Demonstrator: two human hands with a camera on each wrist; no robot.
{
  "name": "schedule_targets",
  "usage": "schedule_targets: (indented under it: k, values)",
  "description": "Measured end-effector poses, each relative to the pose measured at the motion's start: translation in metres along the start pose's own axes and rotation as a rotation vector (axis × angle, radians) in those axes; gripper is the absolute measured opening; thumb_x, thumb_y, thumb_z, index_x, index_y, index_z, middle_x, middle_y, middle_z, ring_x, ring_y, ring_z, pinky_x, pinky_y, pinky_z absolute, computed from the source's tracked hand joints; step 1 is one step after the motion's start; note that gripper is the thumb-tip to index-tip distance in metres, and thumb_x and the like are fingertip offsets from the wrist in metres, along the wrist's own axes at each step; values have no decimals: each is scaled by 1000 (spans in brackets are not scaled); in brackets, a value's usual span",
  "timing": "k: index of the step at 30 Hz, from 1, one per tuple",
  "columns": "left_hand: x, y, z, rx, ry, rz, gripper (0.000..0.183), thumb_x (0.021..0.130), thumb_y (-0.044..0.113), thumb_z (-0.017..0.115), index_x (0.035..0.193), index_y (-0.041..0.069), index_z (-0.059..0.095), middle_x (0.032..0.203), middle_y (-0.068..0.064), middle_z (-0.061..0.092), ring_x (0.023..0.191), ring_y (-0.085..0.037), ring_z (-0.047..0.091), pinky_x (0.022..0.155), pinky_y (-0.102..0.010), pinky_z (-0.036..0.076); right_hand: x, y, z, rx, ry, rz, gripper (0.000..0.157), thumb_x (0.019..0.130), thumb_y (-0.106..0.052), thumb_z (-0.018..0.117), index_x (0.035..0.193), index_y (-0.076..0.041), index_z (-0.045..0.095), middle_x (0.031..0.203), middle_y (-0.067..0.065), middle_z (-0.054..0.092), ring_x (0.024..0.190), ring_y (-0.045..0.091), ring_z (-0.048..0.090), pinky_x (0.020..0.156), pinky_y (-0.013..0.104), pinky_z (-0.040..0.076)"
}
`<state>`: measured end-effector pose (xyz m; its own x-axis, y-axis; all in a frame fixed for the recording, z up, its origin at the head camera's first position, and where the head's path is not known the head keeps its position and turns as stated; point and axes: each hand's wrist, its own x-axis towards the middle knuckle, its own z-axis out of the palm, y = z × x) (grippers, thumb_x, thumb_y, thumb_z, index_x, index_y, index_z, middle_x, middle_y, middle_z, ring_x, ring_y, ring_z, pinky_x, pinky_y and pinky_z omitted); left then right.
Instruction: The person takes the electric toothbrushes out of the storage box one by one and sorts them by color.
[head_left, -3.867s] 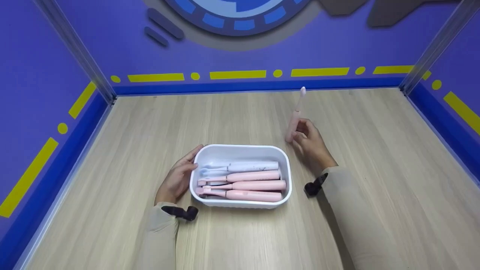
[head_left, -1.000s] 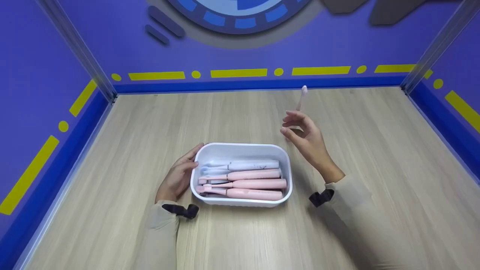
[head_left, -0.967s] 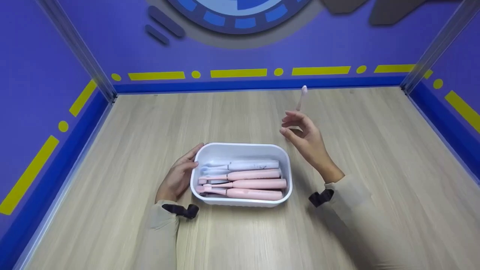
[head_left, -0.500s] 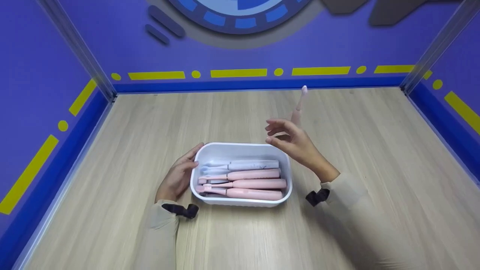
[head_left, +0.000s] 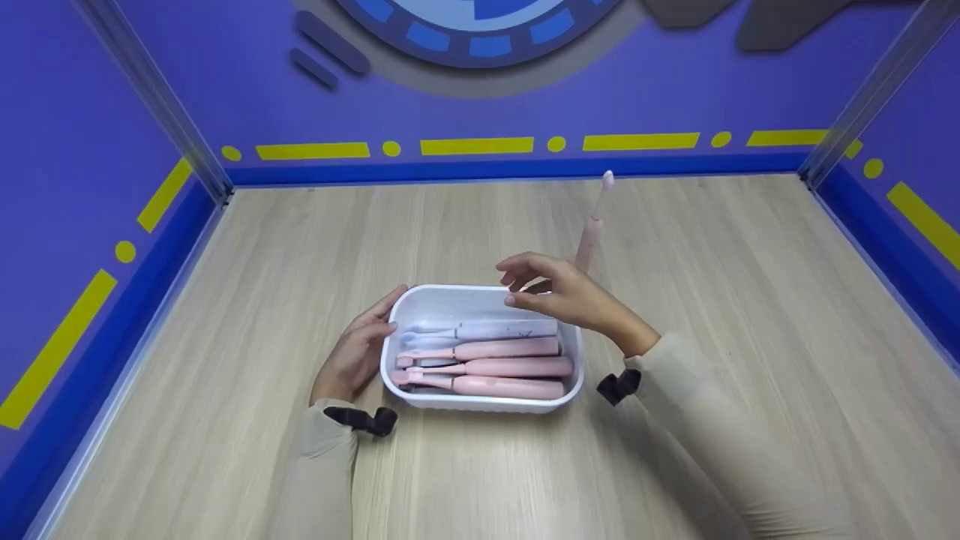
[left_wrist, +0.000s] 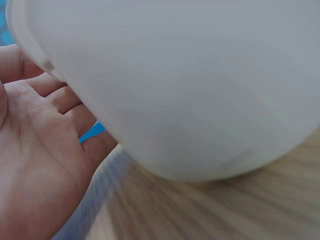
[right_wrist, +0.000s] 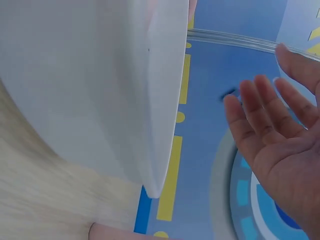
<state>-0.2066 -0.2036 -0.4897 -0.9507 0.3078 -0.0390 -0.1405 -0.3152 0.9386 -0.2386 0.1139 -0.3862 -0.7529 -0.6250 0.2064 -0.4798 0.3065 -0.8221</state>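
We find both forearms covered by beige sleeves, with the wrists bare just beyond the cuffs. The left forearm (head_left: 319, 472) runs nearly straight up from the lower edge of the head view; the left hand (head_left: 351, 361) is set in a gripping pose, thumb apart from the fingers. Its palm shows plainly in the left wrist view, where we note the thumb is mostly cropped. The right forearm (head_left: 712, 424) slants inward from the lower right. We record the right hand (head_left: 564, 294) raised, fingers pointing left and loosely bent, a gap between thumb and fingertips. The right wrist view shows its digits slightly parted.
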Motion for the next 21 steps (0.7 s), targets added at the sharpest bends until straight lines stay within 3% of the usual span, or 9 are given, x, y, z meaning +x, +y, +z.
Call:
schedule_targets:
  k: [14, 21]
  values:
    - [0, 1, 0, -19, -6, -2, 66, 89, -4, 37, 152, -1, 17, 161, -13, 14, 149, -23, 10, 122, -38, 6, 18, -13, 7, -199, -331, 69, 38, 87, -13, 69, 123, -3, 62, 109, 16, 68, 99, 23, 65, 90, 34, 55]
    - [1, 0, 0, -12, -6, 2, 66, 89, -3, 37, 152, -1, 16, 161, -13, 13, 149, -23, 10, 122, -38, 6, 23, -14, 10, -299, -456, 83, 37, 87, -10, 66, 123, -1, 62, 105, 12, 71, 100, 22, 66, 89, 35, 53]
